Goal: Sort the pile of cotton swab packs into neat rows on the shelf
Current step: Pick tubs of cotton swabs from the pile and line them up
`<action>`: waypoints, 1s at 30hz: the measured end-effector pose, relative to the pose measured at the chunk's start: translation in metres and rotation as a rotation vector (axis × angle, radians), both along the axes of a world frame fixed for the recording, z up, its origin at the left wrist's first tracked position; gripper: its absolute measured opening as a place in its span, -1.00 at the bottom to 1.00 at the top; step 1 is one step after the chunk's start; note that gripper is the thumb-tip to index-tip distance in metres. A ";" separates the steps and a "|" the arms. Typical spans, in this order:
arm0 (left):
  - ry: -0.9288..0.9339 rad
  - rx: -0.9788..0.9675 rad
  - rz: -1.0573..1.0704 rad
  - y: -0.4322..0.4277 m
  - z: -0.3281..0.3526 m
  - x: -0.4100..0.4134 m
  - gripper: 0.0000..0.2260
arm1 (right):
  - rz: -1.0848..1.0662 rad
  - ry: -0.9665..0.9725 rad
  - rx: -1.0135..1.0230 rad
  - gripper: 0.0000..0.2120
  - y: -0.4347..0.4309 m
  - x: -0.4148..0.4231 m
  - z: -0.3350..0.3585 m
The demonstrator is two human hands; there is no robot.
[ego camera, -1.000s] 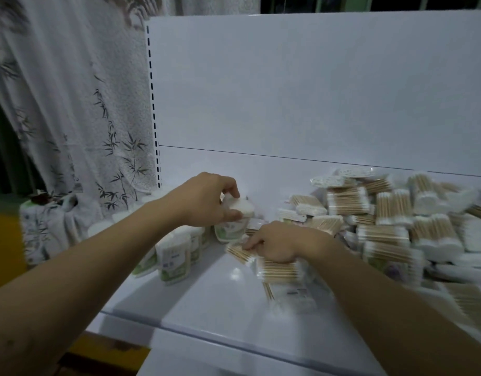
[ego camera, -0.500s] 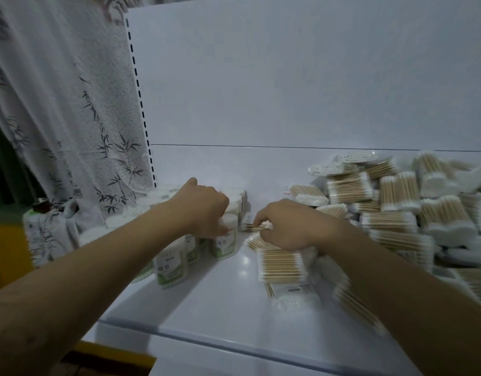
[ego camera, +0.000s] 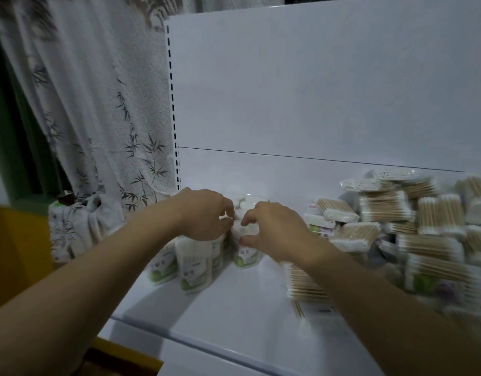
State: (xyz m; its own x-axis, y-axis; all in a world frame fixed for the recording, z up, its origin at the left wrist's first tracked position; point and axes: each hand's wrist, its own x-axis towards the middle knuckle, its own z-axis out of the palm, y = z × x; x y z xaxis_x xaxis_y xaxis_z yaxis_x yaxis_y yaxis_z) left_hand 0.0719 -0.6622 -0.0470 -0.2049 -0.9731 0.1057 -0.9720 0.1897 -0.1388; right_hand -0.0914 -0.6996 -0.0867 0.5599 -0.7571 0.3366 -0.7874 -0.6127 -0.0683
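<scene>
Upright cotton swab packs (ego camera: 193,264) with green and white labels stand in rows at the left end of the white shelf (ego camera: 233,316). My left hand (ego camera: 204,213) and my right hand (ego camera: 274,229) meet over the rightmost standing pack (ego camera: 246,257). Both hands have curled fingers that pinch the white top of that pack from either side. A loose pile of flat swab packs (ego camera: 412,226) with wooden sticks fills the shelf's right half. One flat pack (ego camera: 301,283) lies under my right forearm.
The shelf's white back panel (ego camera: 315,90) rises behind the packs, with a slotted upright (ego camera: 172,104) at its left edge. A bamboo-print curtain (ego camera: 92,118) hangs to the left over a draped object (ego camera: 76,226). The shelf's front edge (ego camera: 206,346) runs below my arms.
My right hand left the flat packs in the pile and moved left to the rows. My left hand shifted slightly right; both now meet on one standing pack. The camera view shifted right.
</scene>
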 end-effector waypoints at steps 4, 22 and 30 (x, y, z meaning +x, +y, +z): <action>-0.027 0.052 0.028 -0.008 -0.007 0.009 -0.68 | -0.033 0.029 -0.005 -0.66 -0.001 0.005 0.000; 0.147 0.003 -0.335 -0.029 0.007 -0.003 -0.66 | -0.487 0.020 -0.061 -0.62 -0.019 -0.041 0.038; 0.208 0.013 -0.419 -0.035 0.001 -0.022 -0.63 | -0.611 0.251 -0.024 -0.61 -0.036 -0.061 0.019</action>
State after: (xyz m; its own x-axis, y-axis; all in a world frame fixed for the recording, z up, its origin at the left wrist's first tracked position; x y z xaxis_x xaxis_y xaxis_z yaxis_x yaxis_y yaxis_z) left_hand 0.0503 -0.6971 -0.0463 -0.5561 -0.8126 0.1743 -0.8184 0.5720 0.0557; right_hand -0.1528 -0.7351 -0.0673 0.0960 -0.9573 0.2726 -0.9840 -0.0499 0.1711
